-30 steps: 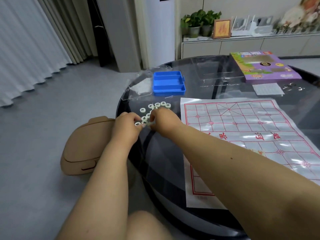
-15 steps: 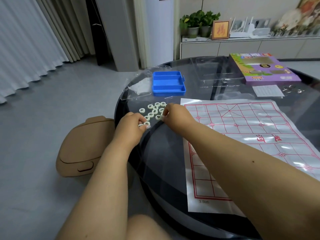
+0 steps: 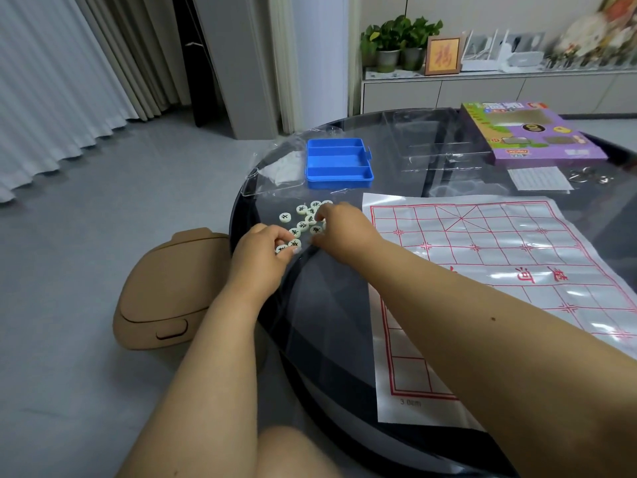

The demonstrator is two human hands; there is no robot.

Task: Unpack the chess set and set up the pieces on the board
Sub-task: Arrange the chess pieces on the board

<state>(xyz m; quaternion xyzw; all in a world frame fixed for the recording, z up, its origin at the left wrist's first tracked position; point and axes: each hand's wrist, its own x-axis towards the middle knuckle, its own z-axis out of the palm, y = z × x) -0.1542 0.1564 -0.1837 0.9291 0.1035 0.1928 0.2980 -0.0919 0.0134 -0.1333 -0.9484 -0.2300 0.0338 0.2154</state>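
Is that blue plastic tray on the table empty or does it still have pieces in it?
Empty: the blue plastic tray shows only bare blue compartments.

My left hand knuckles up, fingers curled under, pinching. My right hand just beside it, slightly ahead, fingers bent downward. Both forearms extended forward, converging.

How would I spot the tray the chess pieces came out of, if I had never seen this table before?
Start at the round dark glass table and look to its far left edge, beyond the two hands and the cluster of white chess pieces. There sits the blue tray, a shallow plastic box split into long compartments. It is the only solid bright-blue thing there; the packaging beside it is clear plastic.
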